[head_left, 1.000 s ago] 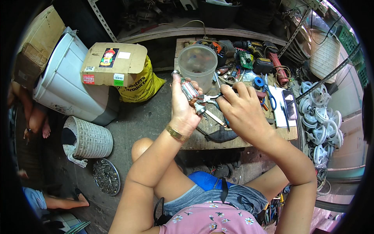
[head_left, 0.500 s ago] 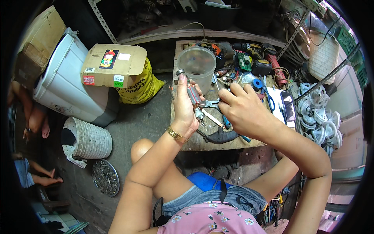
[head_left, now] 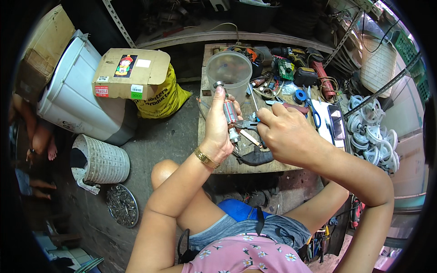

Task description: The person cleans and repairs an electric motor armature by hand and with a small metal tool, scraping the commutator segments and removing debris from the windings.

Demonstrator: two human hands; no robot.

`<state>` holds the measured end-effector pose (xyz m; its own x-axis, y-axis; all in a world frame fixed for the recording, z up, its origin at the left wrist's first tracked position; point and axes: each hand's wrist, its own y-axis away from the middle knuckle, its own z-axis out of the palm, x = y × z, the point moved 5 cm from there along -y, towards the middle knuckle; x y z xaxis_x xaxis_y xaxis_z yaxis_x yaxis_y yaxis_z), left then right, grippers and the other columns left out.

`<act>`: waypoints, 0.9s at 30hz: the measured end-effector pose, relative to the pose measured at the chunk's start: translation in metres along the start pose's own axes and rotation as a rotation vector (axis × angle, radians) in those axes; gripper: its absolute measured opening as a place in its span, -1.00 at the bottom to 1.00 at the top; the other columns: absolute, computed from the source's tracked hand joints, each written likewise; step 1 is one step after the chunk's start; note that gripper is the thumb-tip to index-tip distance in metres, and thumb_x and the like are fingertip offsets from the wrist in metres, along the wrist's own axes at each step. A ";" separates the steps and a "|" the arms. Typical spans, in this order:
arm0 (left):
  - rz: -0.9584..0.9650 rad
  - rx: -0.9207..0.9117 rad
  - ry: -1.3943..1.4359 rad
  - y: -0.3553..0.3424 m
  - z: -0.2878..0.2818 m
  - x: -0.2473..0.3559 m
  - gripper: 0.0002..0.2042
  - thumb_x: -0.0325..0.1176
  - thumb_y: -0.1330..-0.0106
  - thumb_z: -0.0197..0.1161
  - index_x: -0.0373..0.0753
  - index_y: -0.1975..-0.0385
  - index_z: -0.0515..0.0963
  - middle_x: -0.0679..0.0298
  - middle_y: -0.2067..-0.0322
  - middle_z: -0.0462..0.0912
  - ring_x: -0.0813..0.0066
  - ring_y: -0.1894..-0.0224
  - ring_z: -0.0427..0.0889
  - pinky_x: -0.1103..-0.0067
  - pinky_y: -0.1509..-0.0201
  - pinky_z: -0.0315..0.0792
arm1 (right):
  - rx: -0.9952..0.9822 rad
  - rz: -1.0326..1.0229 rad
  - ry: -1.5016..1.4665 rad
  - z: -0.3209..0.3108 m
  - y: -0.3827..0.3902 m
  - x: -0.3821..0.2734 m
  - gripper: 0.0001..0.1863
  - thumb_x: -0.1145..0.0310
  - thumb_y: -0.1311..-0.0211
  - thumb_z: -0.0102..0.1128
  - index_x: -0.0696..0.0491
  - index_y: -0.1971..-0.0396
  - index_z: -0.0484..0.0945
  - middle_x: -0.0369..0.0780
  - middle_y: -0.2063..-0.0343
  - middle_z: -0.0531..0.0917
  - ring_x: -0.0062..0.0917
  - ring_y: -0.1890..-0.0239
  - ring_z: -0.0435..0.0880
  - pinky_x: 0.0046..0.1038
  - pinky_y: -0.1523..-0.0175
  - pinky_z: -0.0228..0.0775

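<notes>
My left hand (head_left: 216, 129) is closed around a motor armature (head_left: 230, 112), thumb along its upper side. The armature stands tilted, with a bearing at its top end, a reddish-grey core and a commutator near its lower end. My right hand (head_left: 291, 134) grips a pair of pliers (head_left: 247, 124) from the right. Their metal jaws reach the armature between the core and the commutator; whether they pinch a wire there is too small to tell. The pliers' handles are hidden in my right hand. Both hands are above the near part of a wooden work board (head_left: 218, 166).
A clear plastic tub (head_left: 229, 68) stands behind my hands. Scissors (head_left: 313, 109), a phone (head_left: 337, 123), a cordless drill (head_left: 291, 54) and a red power tool (head_left: 324, 81) crowd the right side. White plastic parts (head_left: 373, 132) hang further right. A metal dish of scraps (head_left: 122, 206) sits on the floor.
My right hand has shifted slightly right and down with the pliers, and blue handle parts that showed beneath it are out of sight. My left hand still holds the armature.
</notes>
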<state>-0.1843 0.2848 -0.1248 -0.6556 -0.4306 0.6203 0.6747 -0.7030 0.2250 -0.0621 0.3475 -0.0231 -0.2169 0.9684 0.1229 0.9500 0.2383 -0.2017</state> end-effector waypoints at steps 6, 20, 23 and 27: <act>-0.140 -0.021 0.015 0.004 0.000 -0.001 -0.62 0.08 -0.49 0.02 -0.13 0.36 0.39 0.33 0.60 0.49 0.58 0.60 0.50 0.64 0.67 0.35 | -0.016 -0.056 -0.026 0.000 0.001 0.006 -0.85 0.42 0.10 0.19 0.19 0.55 0.60 -0.15 0.36 0.55 -0.33 0.35 0.62 -0.37 0.34 0.57; -0.193 -0.186 0.150 -0.002 0.004 0.003 -0.51 0.20 -0.47 -0.07 -0.16 0.30 0.45 0.24 0.48 0.53 0.49 0.51 0.52 0.61 0.64 0.41 | 0.039 -0.044 -0.051 -0.006 0.005 0.021 -0.87 0.45 0.09 0.19 0.12 0.46 0.54 -0.20 0.28 0.53 -0.31 0.25 0.49 -0.29 0.14 0.38; -0.051 -0.241 0.009 0.001 0.009 0.011 -0.32 0.42 -0.37 -0.23 -0.18 0.23 0.45 0.27 0.46 0.52 0.52 0.50 0.49 0.62 0.58 0.39 | 0.089 0.068 -0.206 -0.007 0.016 0.025 -0.79 0.56 0.10 0.17 0.17 0.36 0.56 -0.13 0.24 0.52 -0.20 0.20 0.50 -0.24 0.11 0.36; 0.227 -0.242 -0.149 0.013 0.019 0.026 -0.27 0.48 -0.33 -0.34 -0.19 0.25 0.39 0.26 0.45 0.42 0.55 0.52 0.39 0.63 0.46 0.33 | 0.171 0.204 -0.368 -0.020 0.022 0.022 -0.73 0.61 0.11 0.16 0.20 0.29 0.53 -0.09 0.20 0.52 -0.14 0.17 0.49 -0.19 0.06 0.36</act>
<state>-0.1857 0.2754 -0.0911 -0.4292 -0.5166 0.7409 0.6863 -0.7198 -0.1043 -0.0414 0.3728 -0.0058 -0.1243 0.9511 -0.2829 0.9374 0.0190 -0.3477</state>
